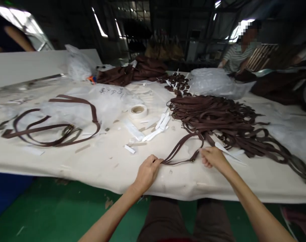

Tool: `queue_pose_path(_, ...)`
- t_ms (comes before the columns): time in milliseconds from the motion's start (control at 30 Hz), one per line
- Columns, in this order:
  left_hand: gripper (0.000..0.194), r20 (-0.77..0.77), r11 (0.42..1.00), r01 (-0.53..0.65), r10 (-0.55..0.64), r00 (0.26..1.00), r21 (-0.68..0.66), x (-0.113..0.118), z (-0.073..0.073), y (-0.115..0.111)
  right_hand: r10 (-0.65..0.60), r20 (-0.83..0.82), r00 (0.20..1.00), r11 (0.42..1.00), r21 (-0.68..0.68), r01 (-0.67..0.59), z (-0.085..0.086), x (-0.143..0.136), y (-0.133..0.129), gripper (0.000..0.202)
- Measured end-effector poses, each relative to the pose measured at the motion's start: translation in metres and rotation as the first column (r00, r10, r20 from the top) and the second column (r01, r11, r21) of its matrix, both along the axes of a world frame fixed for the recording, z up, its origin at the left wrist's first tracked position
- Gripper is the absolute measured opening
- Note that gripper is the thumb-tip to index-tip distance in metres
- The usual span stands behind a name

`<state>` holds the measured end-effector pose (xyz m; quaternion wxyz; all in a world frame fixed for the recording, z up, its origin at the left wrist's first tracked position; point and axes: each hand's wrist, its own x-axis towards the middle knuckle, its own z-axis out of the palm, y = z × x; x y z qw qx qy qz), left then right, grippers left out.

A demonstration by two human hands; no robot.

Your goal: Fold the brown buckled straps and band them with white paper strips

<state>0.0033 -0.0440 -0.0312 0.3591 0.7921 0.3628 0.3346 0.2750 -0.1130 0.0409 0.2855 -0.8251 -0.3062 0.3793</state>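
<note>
Near the front edge of the cloth-covered table (97,158), my left hand (148,172) is closed around one end of a looped brown strap (176,148). The strap's other side reaches my right hand (211,157), whose fingers are pinched on it beside a small metal fitting. Between the two hands the strap forms an open loop. Just beyond my right hand lies a heap of brown straps (213,117) with small metal hooks along its left side. White paper strips (225,153) lie next to my right wrist.
A roll of white tape (139,111) and folded white strips (158,129) lie mid-table. More brown straps (92,111) are coiled at left. Brown fabric (142,70) and clear plastic bags (215,82) sit at the back. A person (237,55) is across the table.
</note>
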Motion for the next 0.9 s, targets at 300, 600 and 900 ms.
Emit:
queue_pose_path(300, 0.030, -0.363, 0.839, 0.331, -0.174, 0.915, 0.433, -0.022, -0.006, 0.008, 0.120, 0.376, 0.919, 0.977, -0.210, -0.042, -0.011, -0.061, 0.000, 0.068)
queue_pose_path(600, 0.033, -0.535, 0.643, 0.483, -0.132, 0.835, 0.595, -0.015, -0.002, -0.004, 0.190, 0.494, 0.849, 0.969, -0.236, -0.079, -0.012, -0.092, 0.034, 0.058)
queue_pose_path(900, 0.030, -0.493, 0.665, 0.468, -0.169, 0.853, 0.581, -0.007, -0.001, 0.006, 0.402, 0.564, 0.721, 0.907, -0.134, -0.400, -0.025, -0.085, 0.011, 0.037)
